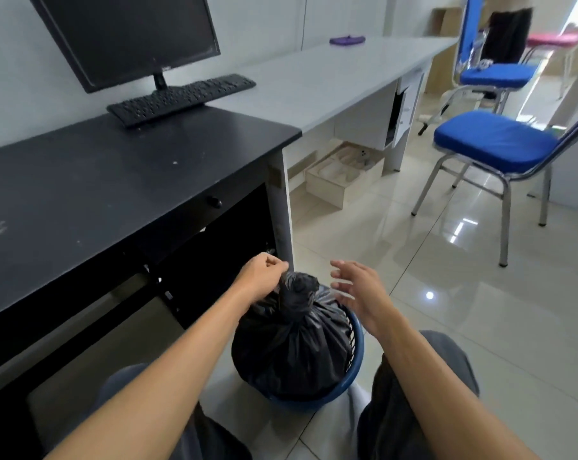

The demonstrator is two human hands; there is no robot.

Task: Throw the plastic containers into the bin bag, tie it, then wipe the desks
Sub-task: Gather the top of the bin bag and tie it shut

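most of basket (356,356) hidden; left hand (260,275) pinches bin bag (291,343), right hand (359,292) splayed.

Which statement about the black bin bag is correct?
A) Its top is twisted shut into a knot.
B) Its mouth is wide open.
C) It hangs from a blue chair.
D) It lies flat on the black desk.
A: the bin bag sits in the blue basket on the floor, with its neck gathered into a knot.
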